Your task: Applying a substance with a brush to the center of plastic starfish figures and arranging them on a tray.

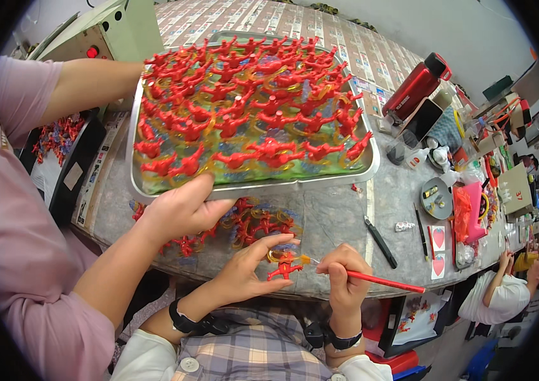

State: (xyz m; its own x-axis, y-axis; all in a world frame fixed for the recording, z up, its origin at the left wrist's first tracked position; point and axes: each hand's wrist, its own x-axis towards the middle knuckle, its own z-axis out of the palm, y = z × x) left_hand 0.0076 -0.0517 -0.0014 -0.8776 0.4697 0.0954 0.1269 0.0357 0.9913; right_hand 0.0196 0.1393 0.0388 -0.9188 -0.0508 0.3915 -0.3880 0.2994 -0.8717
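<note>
Right at the near edge, a plaid garment (244, 343) lies below the two working hands. Just beyond it, the left hand (238, 276) pinches a small red figurine (284, 270) between thumb and fingers, holding it at the table's near edge. Close on its right, the right hand (346, 273) is closed around a slim red-handled brush (387, 281), its tip pointing left at the figurine's yellow-orange part; whether they touch is hard to tell. A little farther, more red figurines (253, 222) with clear blue and yellow parts lie on the grey table (333, 235), while a black knife-like tool (380, 243) rests to the right. Beyond, a co-worker in pink at the left grips a metal tray (301, 185) crowded with similar figures. Farther right stands a red flask (412, 92); at the far left is a pale green machine (133, 32).
</note>
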